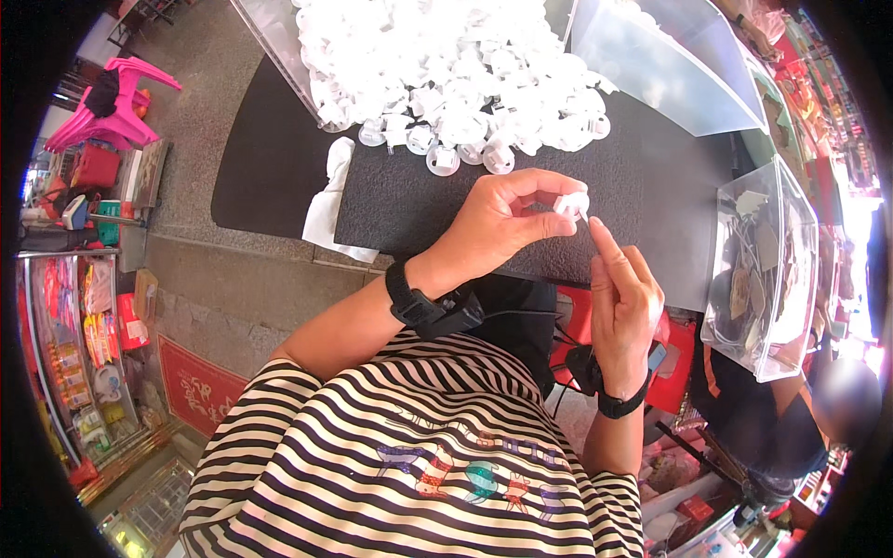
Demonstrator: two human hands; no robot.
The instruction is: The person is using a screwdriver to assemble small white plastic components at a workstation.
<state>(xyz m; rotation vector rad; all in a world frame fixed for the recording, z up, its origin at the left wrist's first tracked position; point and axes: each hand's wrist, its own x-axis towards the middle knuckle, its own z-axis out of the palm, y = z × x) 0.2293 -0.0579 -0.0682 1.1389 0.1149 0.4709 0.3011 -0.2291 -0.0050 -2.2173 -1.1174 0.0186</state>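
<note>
Above the front edge of the black table, my left hand [498, 223] pinches a small white plastic part [569, 203] between thumb and fingers. My right hand [628, 302] comes up from the lower right, its index fingertip close beside that part. Thumb and index finger of the right hand lie together; anything between them is too small to make out. Farther back, a large heap of similar white plastic parts [456, 84] spreads over the table, a few loose ones lying at its near edge.
The black table [651, 205] carries a translucent bin [665, 70] at the back right. A clear box with flat pieces and thin strands [758, 270] stands at the right edge. White crumpled paper [327, 200] lies at the left. Pink stools [116, 107] and a goods shelf [84, 353] are farther left.
</note>
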